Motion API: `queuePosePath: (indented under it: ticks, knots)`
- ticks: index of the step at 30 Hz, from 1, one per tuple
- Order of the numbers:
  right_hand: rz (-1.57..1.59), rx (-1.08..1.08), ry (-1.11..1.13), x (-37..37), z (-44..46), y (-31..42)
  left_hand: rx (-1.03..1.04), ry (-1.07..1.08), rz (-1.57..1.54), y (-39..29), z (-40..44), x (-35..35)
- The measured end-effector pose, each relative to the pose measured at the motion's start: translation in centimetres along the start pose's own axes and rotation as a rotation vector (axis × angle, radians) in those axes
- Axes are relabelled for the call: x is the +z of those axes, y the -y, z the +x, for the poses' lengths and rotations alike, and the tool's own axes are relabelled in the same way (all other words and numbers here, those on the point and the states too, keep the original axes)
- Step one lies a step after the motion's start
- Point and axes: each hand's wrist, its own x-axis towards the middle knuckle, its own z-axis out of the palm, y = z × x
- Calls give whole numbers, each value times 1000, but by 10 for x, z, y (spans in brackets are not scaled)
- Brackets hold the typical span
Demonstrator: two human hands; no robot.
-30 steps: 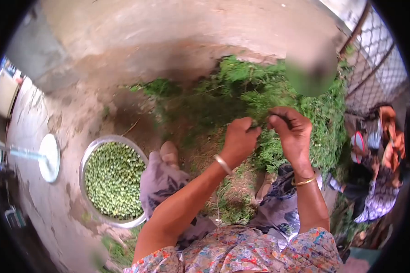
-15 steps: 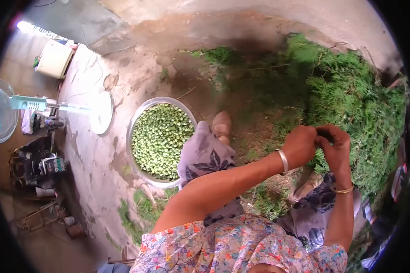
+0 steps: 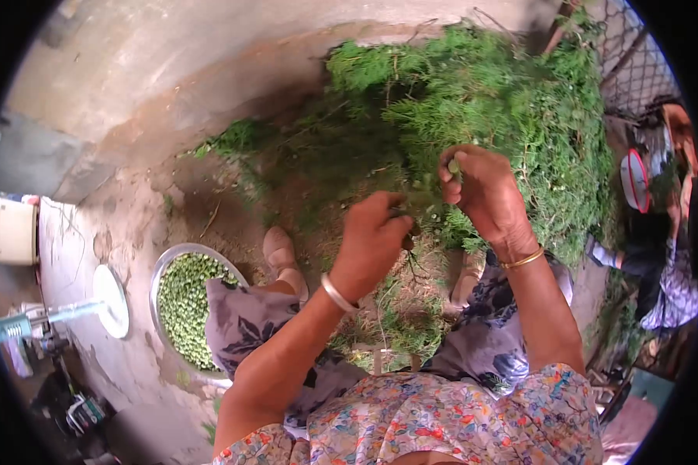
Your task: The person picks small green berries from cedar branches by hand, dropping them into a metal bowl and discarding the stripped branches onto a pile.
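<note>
My left hand [image 3: 368,246], with a silver bracelet, is closed around a thin green conifer sprig [image 3: 412,260], whose twig end hangs below the fingers. To its upper right, my right hand [image 3: 485,190], with a gold bangle, pinches a small green cone [image 3: 453,166] between thumb and finger. Both hands are in the air over my lap, apart from each other. Beyond them lies a big heap of green conifer branches [image 3: 512,101]. At my left knee, a round metal basin [image 3: 160,329] holds many small green cones [image 3: 186,310].
A standing fan's white base [image 3: 112,301] and a cream box [image 3: 15,231] stand at left. A wall [image 3: 233,62] runs behind. At right are another person's shoe [image 3: 602,253], a red-rimmed round object [image 3: 634,180] and chain-link fencing [image 3: 636,54]. Loose sprigs [image 3: 399,329] litter the ground between my feet.
My hands have separated from near-touching; the right one now shows a green cone. The view has swung right, so the basin sits lower left and the other person's shoe shows.
</note>
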Motion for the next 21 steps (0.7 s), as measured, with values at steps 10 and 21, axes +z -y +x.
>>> queuePosePath:
  ticks: [10, 21]
  knots:
    - [-374, -134, -53, -4, -7, 5, 52, -14, 37, 9, 1, -2]
    - [-1147, -275, 136, -13, -10, -2, 709, -70, 989, 13, -7, 3]
